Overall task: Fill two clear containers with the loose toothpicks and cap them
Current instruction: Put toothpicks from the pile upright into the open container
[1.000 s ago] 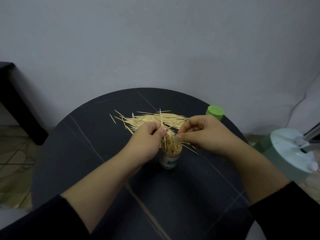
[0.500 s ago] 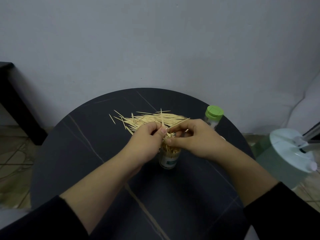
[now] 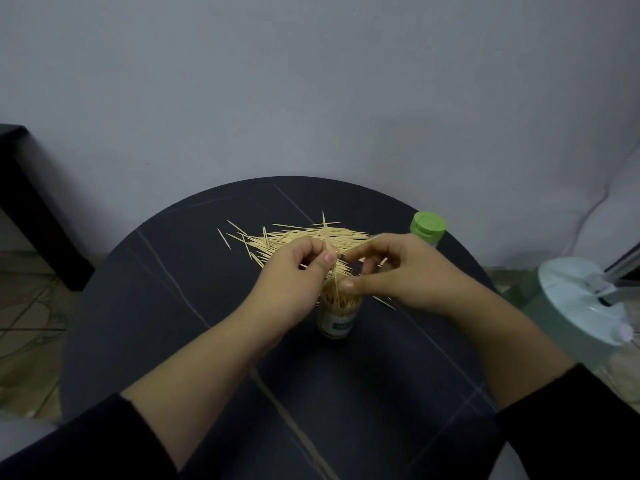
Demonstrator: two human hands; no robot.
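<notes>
As the left hand [image 3: 291, 282] pinches it, the toothpick [image 3: 325, 230] stands nearly upright.

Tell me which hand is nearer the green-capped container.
Right. The right hand sits beside the green-capped container; the left hand, pinching a toothpick, is farther off, past the open container.

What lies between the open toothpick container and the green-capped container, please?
In the head view, the right hand hangs over that stretch; a few loose toothpicks show on the table beneath it.
</notes>
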